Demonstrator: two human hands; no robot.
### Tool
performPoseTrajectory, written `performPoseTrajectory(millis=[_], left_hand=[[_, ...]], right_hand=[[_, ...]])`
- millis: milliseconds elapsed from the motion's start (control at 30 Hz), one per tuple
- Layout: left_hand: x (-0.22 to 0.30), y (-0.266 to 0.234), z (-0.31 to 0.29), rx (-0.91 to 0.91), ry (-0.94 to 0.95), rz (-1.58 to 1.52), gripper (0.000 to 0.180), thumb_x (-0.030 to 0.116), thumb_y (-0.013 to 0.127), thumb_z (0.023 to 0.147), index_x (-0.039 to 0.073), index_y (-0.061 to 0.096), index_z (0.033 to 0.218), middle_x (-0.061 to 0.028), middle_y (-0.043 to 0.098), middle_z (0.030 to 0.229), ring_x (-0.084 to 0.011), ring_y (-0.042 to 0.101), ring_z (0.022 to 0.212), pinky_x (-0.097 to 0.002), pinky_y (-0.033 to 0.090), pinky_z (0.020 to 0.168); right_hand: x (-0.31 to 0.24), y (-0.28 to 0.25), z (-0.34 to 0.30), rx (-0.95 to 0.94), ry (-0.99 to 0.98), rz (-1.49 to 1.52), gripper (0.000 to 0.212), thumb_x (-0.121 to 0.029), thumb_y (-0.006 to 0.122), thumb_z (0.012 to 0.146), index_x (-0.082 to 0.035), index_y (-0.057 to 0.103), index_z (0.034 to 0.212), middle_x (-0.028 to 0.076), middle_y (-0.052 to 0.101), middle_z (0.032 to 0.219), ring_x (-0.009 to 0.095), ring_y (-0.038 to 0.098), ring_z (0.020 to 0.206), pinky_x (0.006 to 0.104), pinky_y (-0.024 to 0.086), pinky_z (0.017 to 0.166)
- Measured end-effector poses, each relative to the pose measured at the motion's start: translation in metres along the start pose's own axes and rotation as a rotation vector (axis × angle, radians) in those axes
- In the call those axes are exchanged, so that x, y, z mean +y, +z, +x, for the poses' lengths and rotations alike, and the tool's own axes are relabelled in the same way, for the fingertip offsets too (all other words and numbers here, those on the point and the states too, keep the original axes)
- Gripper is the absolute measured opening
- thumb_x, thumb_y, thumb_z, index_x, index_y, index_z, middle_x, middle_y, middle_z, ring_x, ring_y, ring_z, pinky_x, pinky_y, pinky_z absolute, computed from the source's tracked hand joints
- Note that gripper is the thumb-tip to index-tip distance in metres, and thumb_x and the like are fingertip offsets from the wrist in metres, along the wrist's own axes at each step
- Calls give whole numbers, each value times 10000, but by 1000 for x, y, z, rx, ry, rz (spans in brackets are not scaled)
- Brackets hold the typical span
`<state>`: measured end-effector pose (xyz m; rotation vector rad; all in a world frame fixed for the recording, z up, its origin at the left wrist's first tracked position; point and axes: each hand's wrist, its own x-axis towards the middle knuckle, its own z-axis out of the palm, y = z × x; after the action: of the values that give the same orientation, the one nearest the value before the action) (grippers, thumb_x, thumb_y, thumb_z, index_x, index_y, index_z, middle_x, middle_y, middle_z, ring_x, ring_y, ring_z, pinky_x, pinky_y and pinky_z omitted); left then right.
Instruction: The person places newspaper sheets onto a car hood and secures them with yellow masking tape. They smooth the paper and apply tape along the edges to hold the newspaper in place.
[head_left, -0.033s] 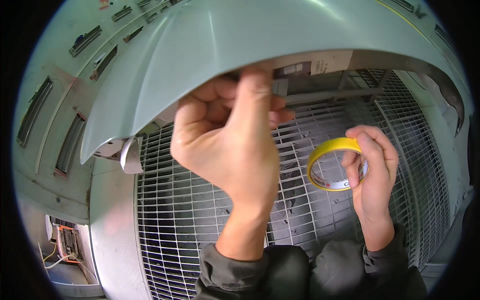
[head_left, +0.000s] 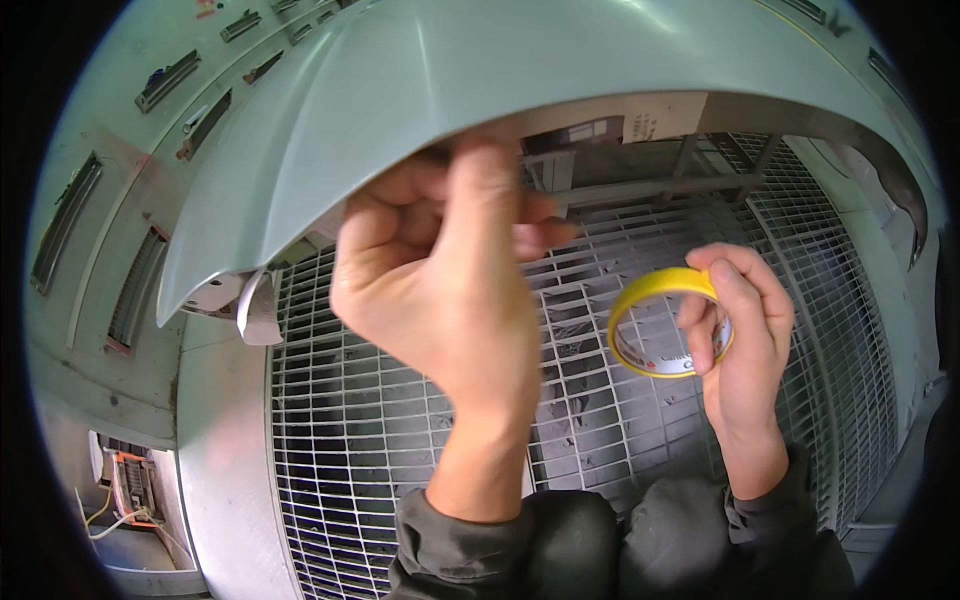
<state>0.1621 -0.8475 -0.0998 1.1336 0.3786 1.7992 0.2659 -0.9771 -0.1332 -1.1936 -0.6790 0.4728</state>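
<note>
A large curved panel, pale grey-green and glossy like a car body part, spans the top of the view. My left hand is at its lower edge, thumb raised against the rim and fingers curled beneath it. The thumb tip is blurred and some fingertips are hidden, so anything thin between them does not show. Lower and to the right, my right hand grips a roll of yellow tape, with fingers inside the ring and thumb outside. The roll hangs apart from the panel.
Metal floor grating lies below my hands. Under the panel's rim is a beige label; a whitish curled strip hangs at its left corner. A wall with slotted fixtures stands left. An orange-edged device with cables sits lower left.
My left hand has shifted slightly left along the panel's rim. The right hand and the tape roll have moved a little up and left.
</note>
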Motion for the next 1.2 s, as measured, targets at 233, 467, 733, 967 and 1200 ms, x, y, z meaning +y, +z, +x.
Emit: performPoseTrajectory(millis=[233, 467, 733, 967, 1200], left_hand=[[0, -105, -1, 109, 88, 206, 247, 1, 746, 886, 56, 506, 857, -76, 657, 704, -101, 622, 547, -213, 517, 494], [-28, -218, 17, 364, 308, 813, 750, 111, 926, 699, 64, 418, 1248, -73, 421, 1208, -161, 514, 1038, -291, 503, 801], [-59, -233, 54, 301, 420, 752, 777, -29, 849, 678, 158, 502, 1347, -148, 440, 1411, -177, 627, 928, -295, 549, 695], [-32, -265, 66, 203, 720, 834, 377, -104, 762, 694, 105, 739, 1006, -107, 633, 1150, -159, 662, 747, -252, 553, 561], [13, -294, 97, -1, 846, 898, 192, -80, 707, 813, 23, 745, 969, -153, 736, 1068, -230, 741, 865, -298, 610, 693]], right_hand=[[4, 19, -12, -288, 34, -141, 409, -181, 436, 1078, -19, 488, 1450, 119, 701, 726, 32, 508, 432, 163, 319, 372], [22, 57, -15, -292, -275, -289, 384, -121, 476, 1049, -16, 532, 1414, 99, 710, 987, 16, 469, 527, 154, 366, 500], [45, 95, -20, -222, -432, -555, 207, 4, 623, 947, 31, 695, 1139, 84, 690, 1025, 111, 621, 942, 228, 485, 832], [61, 131, -21, -282, -571, -564, 159, 37, 653, 921, 32, 705, 1071, 61, 619, 1075, 72, 507, 808, 207, 439, 727], [68, 172, -32, -262, -731, -565, 196, -2, 725, 850, -29, 726, 1044, 60, 631, 1017, 112, 519, 805, 235, 425, 674]])
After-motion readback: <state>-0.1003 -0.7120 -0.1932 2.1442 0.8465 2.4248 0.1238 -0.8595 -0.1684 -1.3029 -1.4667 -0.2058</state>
